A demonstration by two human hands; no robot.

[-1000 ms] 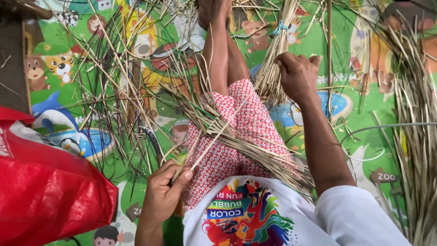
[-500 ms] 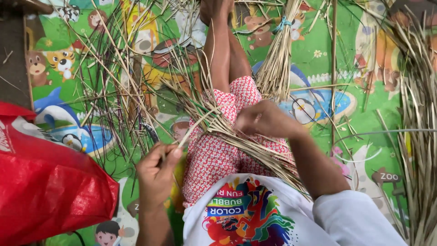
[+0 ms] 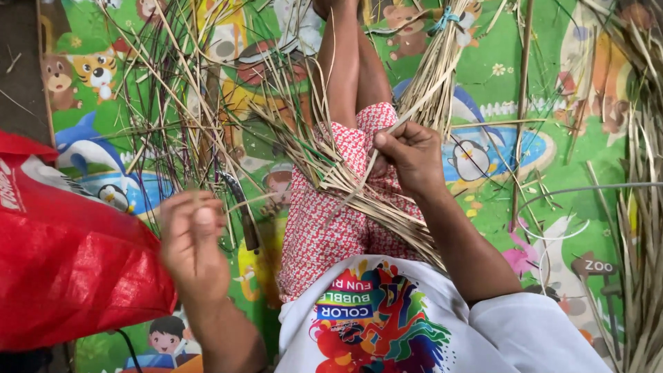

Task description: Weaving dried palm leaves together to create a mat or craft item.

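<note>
A bundle of dried leaf strips (image 3: 387, 215) lies slantwise across my lap, over the red patterned shorts (image 3: 324, 228). My right hand (image 3: 409, 157) sits on the bundle's upper part, thumb and fingers pinched on one pale strip (image 3: 415, 115) that runs up and right. My left hand (image 3: 193, 243) is lifted off to the left, blurred by motion, its fingers curled, next to the red bag; whether it holds a strip I cannot tell.
A red plastic bag (image 3: 69, 269) fills the lower left. Loose dark and pale strips (image 3: 173, 117) lie scattered on the colourful cartoon mat (image 3: 552, 103), with a knife (image 3: 242, 214) among them. A tied stick bundle (image 3: 435, 69) lies ahead; dry leaves (image 3: 642, 242) pile at the right.
My left hand swung away from the lap to the left, toward the red bag. My right hand came down from beside the tied bundle onto the lap bundle and pinched a strip.
</note>
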